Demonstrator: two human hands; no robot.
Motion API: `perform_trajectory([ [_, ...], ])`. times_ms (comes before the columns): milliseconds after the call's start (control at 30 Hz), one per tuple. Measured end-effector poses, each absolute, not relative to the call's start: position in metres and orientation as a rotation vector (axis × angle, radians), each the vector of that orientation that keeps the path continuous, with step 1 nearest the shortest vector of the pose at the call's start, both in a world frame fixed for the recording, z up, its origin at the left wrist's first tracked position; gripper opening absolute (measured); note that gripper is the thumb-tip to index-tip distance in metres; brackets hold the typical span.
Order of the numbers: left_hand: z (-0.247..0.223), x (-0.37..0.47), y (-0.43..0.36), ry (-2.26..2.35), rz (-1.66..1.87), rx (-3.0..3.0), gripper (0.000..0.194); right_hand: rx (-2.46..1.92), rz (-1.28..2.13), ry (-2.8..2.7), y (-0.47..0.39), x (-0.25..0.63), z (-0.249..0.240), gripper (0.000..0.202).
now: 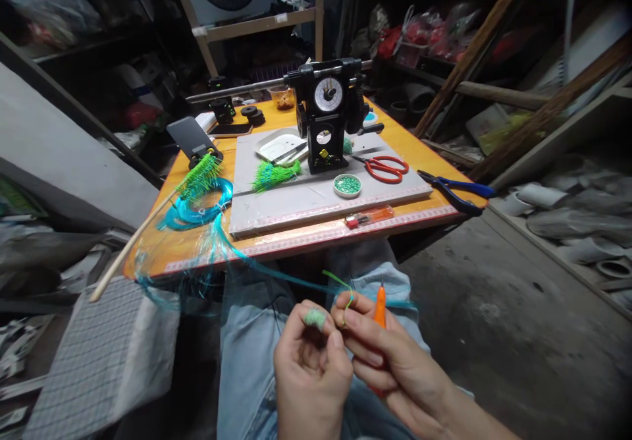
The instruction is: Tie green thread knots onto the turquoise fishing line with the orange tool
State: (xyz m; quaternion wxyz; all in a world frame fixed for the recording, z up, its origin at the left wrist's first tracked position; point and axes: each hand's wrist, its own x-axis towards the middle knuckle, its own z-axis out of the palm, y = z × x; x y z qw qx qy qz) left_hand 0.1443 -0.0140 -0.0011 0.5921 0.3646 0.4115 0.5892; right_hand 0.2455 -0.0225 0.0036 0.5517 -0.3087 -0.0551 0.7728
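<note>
Above my lap, my left hand (313, 374) is closed in a pinch, with a pale green wrap (315, 319) around one finger. What its fingertips hold is hidden. Touching it, my right hand (395, 351) grips an orange-handled tool (380, 306) with a thin dark point facing up. A bright green thread (336, 277) rises from between the right thumb and fingers, looped at a blue strand. The bundle of blue strands (281, 272) runs from a blue coil (197, 213) on the table down to my hands and past them.
On the wooden table (192, 252), a grey board (296, 213) carries a black dial device (328, 117), a bowl of green beads (347, 186), green-blue tufts (276, 175) and red-handled scissors (388, 168). Blue pliers (457, 190) lie right; a stick with green bristles (133, 242) overhangs the left edge.
</note>
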Motion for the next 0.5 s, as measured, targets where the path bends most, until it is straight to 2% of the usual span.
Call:
perform_trajectory([
  [500, 0.0046, 0.1454, -0.0135, 0.963, 1.391, 0.850, 0.018, -0.765, 1.804, -0.196, -0.0243, 0.2430, 0.0044, 0.020],
])
